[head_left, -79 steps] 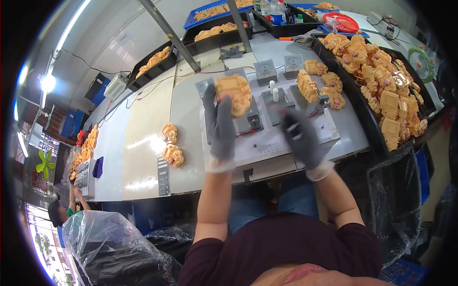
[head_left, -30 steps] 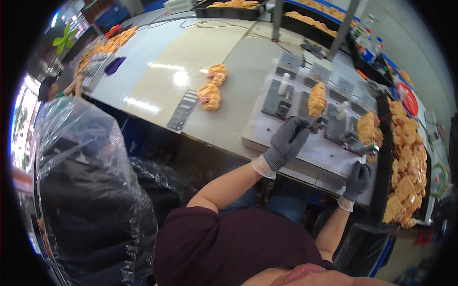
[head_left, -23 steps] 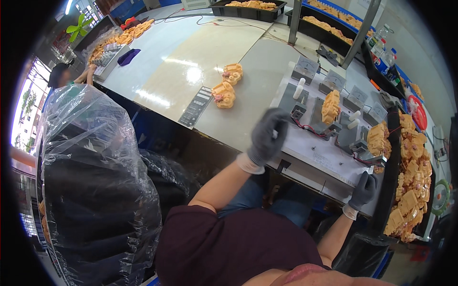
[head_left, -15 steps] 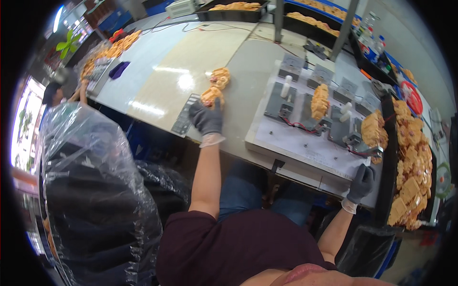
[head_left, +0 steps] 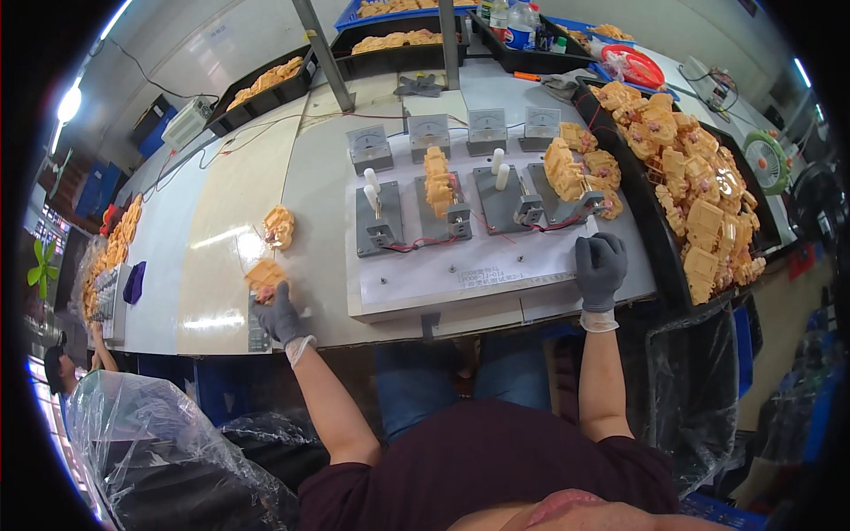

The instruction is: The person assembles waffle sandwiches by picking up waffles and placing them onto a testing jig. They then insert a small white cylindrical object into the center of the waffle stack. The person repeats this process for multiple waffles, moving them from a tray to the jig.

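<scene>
My left hand (head_left: pixel 280 319), in a grey glove, is closed on the lower edge of an orange plastic part (head_left: pixel 264 274) with reddish bits inside. A similar orange part (head_left: pixel 279 227) lies just beyond it. Beside the left fingers is a grey slotted plate (head_left: pixel 258 334), partly covered. My gloved right hand (head_left: pixel 602 267) is curled closed at the right front corner of a white test board (head_left: pixel 425 288); nothing shows in it. On the board, one orange part (head_left: pixel 437 181) stands on the second station and another (head_left: pixel 561 170) on the rightmost one.
Several dial meters (head_left: pixel 429 133) line the board's back edge; white pegs (head_left: pixel 498 168) stand on bare stations. A black tray (head_left: pixel 651 208) heaped with orange parts is at right. Metal posts (head_left: pixel 326 57) rise behind. Another person (head_left: pixel 66 363) works at far left, near a plastic-covered chair (head_left: pixel 142 434).
The view has swung to the right and levelled. My left hand stays at the near orange part, which now sits apart from the other one. My right hand remains by the board's corner.
</scene>
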A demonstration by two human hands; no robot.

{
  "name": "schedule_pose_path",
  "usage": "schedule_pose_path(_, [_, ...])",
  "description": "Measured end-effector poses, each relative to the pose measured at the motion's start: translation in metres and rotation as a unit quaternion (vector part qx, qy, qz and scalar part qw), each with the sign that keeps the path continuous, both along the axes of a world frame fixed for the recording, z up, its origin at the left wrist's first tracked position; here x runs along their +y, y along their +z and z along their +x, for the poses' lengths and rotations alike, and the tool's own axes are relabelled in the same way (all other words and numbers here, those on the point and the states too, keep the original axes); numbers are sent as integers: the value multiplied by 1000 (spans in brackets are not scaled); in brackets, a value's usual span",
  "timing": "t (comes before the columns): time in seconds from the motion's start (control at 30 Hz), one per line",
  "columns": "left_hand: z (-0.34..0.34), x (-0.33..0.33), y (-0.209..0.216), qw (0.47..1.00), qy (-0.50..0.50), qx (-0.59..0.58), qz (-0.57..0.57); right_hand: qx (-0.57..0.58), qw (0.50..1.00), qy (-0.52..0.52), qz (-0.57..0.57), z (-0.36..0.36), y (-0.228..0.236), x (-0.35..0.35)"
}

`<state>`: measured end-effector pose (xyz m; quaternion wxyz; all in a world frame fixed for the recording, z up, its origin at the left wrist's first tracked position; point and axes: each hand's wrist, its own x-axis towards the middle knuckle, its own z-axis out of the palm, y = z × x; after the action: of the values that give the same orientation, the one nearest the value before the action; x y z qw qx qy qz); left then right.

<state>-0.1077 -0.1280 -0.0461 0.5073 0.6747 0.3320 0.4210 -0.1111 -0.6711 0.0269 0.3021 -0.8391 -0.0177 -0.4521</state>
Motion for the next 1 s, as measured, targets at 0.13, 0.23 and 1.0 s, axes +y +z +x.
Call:
schedule_pose_path(0.13, [-19,-51,84,951,-18,-236,-199,8,1000,-6,5,-1,-1,-1])
schedule_pose_path(0.23, [-26,-73,121,937,-84,-306,-147,0,1000,0,2,1,-2,1])
schedule_pose_path(1.0, [19,-415,114,657,-736,-162,23,91,985,135,50,6,-19,-48])
